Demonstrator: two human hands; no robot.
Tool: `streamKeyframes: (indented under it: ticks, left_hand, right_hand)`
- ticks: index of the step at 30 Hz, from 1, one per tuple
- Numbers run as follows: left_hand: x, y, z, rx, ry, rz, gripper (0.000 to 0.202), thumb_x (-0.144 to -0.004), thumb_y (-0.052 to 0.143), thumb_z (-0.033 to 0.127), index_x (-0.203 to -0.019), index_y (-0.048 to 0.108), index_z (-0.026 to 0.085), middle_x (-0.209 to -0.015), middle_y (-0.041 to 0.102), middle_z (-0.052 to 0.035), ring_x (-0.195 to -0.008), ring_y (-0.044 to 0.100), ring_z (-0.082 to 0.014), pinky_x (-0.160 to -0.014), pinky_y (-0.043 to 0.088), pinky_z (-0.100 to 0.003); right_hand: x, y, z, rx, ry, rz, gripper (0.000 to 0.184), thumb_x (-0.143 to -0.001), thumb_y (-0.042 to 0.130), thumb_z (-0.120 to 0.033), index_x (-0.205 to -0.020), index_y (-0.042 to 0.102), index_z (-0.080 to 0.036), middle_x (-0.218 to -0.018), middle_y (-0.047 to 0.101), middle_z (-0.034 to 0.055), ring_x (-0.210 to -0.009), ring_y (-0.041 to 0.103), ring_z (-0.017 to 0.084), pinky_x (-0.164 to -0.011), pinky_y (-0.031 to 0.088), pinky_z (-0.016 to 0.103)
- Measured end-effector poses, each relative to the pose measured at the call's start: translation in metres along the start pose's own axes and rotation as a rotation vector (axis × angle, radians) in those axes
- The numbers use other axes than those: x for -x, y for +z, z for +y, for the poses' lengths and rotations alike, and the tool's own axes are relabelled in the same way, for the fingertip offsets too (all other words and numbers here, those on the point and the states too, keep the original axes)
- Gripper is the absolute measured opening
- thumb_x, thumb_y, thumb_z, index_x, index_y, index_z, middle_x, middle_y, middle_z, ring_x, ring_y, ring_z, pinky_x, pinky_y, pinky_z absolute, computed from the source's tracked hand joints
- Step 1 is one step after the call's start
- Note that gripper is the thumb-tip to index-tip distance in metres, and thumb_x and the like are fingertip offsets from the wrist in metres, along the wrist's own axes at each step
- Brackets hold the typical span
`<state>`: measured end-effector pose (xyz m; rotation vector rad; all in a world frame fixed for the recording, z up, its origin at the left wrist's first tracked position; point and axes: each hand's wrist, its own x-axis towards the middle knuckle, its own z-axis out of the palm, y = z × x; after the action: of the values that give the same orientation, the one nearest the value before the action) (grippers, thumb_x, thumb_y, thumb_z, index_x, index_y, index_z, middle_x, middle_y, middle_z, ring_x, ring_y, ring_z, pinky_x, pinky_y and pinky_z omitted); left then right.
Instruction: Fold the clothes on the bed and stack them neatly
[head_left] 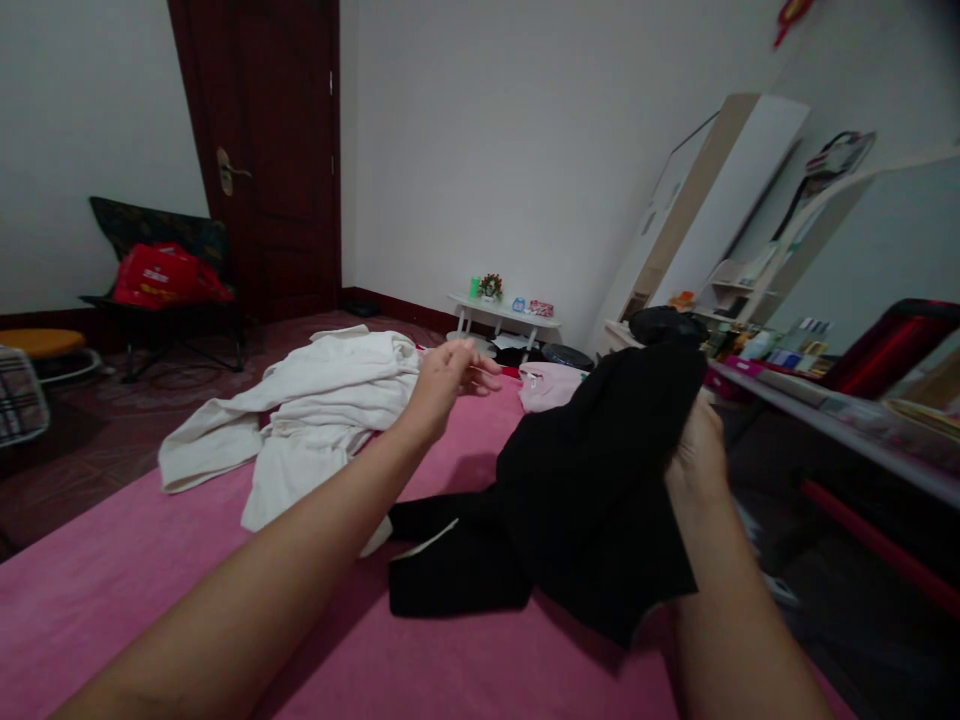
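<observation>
I count one black garment (600,470), grasped by my partly hidden right grip (699,440); beyond it, one pink garment (553,386) is partly covered. My left grip (452,380) is released.

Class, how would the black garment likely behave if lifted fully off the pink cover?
Probably floppy: the black garment droops from the right hand. Likely fairly light, since one hand holds it up. The part lying on the pink cover would probably dangle.
</observation>
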<state>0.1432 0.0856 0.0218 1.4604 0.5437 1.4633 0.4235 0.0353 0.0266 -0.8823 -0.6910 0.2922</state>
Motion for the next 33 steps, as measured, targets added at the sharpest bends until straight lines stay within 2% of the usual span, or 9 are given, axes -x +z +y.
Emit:
streamKeyframes:
  ticks: [5, 11, 13, 17, 21, 24, 28, 31, 33]
  left_hand:
    - [-0.021, -0.056, -0.017, -0.555, 0.034, 0.224, 0.027, -0.084, 0.049, 0.04, -0.079, 0.06, 0.016, -0.085, 0.068, -0.0079, -0.084, 0.064, -0.0205, -0.077, 0.05, -0.033]
    - [-0.009, -0.088, -0.066, -1.478, -0.078, 0.109, 0.058, -0.074, 0.066, 0.034, -0.131, 0.053, 0.029, -0.142, 0.044, -0.012, -0.131, 0.037, -0.0358, -0.104, 0.031, -0.054]
    - [-0.001, -0.094, -0.082, -1.585, -0.094, -0.008, 0.057, -0.075, 0.066, 0.034, -0.13, 0.055, 0.031, -0.149, 0.037, -0.0099, -0.138, 0.026, -0.0382, -0.109, 0.02, -0.059]
    - [0.007, -0.101, -0.103, -1.656, 0.016, -0.079, 0.062, -0.074, 0.068, 0.029, -0.134, 0.052, 0.029, -0.155, 0.025, -0.0091, -0.143, 0.012, -0.0383, -0.112, 0.005, -0.06]
    - [0.003, -0.09, -0.102, -1.514, 0.018, -0.088, 0.045, -0.076, 0.066, 0.032, -0.12, 0.065, 0.026, -0.149, 0.036, -0.0123, -0.141, 0.019, -0.041, -0.11, 0.016, -0.062]
    - [0.0, -0.074, -0.092, -1.258, -0.001, -0.333, 0.047, -0.072, 0.07, 0.031, -0.118, 0.066, 0.022, -0.139, 0.048, -0.0138, -0.131, 0.041, -0.0349, -0.108, 0.033, -0.048]
    - [0.007, -0.048, -0.075, -0.834, -0.053, -0.726, 0.103, -0.053, 0.083, 0.026, -0.145, 0.037, 0.025, -0.148, 0.039, -0.0121, -0.133, 0.041, -0.0303, -0.108, 0.035, -0.04]
    - [0.017, -0.023, -0.061, -0.633, 0.071, -0.726, 0.115, -0.049, 0.086, 0.027, -0.148, 0.028, 0.025, -0.156, 0.023, -0.0122, -0.142, 0.022, -0.0307, -0.113, 0.025, -0.044]
    - [0.021, -0.006, -0.052, -0.493, 0.152, -0.703, 0.092, -0.057, 0.081, 0.026, -0.14, 0.043, 0.022, -0.149, 0.037, -0.0122, -0.138, 0.032, -0.0295, -0.112, 0.027, -0.044]
  right_hand:
    - [-0.003, -0.003, 0.022, 0.728, -0.336, 0.099, 0.045, -0.063, 0.068, -0.026, -0.107, 0.064, -0.017, -0.115, 0.058, 0.0092, -0.078, 0.062, 0.016, -0.092, 0.047, 0.042]
    - [0.013, 0.001, 0.057, 1.032, -0.16, -0.83, 0.04, -0.073, 0.064, -0.038, -0.108, 0.067, -0.02, -0.112, 0.066, 0.0098, -0.094, 0.065, 0.024, -0.093, 0.047, 0.041]
    - [0.019, 0.001, 0.064, 1.107, -0.105, -1.046, 0.05, -0.073, 0.066, -0.045, -0.116, 0.065, -0.02, -0.117, 0.064, 0.0114, -0.108, 0.059, 0.027, -0.098, 0.044, 0.041]
    - [0.027, 0.001, 0.06, 1.287, -0.052, -1.142, 0.07, -0.074, 0.065, -0.054, -0.135, 0.051, -0.022, -0.108, 0.066, 0.0101, -0.096, 0.062, 0.025, -0.086, 0.047, 0.036]
    - [0.032, 0.006, 0.048, 1.288, -0.054, -1.263, 0.036, -0.073, 0.067, -0.037, -0.106, 0.069, -0.022, -0.078, 0.065, 0.0023, -0.07, 0.059, 0.017, -0.066, 0.043, 0.027]
    - [0.034, 0.013, 0.038, 1.101, -0.039, -1.191, 0.008, -0.067, 0.066, -0.026, -0.068, 0.066, -0.018, -0.06, 0.056, -0.002, -0.058, 0.051, 0.012, -0.056, 0.036, 0.024]
    - [0.033, 0.019, 0.018, 0.567, 0.263, -0.71, 0.024, -0.062, 0.071, -0.037, -0.072, 0.061, -0.018, -0.055, 0.052, -0.0061, -0.044, 0.043, 0.008, -0.044, 0.033, 0.021]
    - [0.033, 0.027, 0.003, 0.148, 0.318, -0.495, 0.031, -0.054, 0.078, -0.034, -0.072, 0.059, -0.019, -0.062, 0.058, -0.0055, -0.051, 0.053, 0.009, -0.05, 0.044, 0.022]
    - [0.034, 0.032, -0.005, -0.006, 0.28, -0.415, 0.031, -0.053, 0.08, -0.032, -0.073, 0.059, -0.019, -0.067, 0.061, -0.0047, -0.059, 0.059, 0.011, -0.059, 0.05, 0.023]
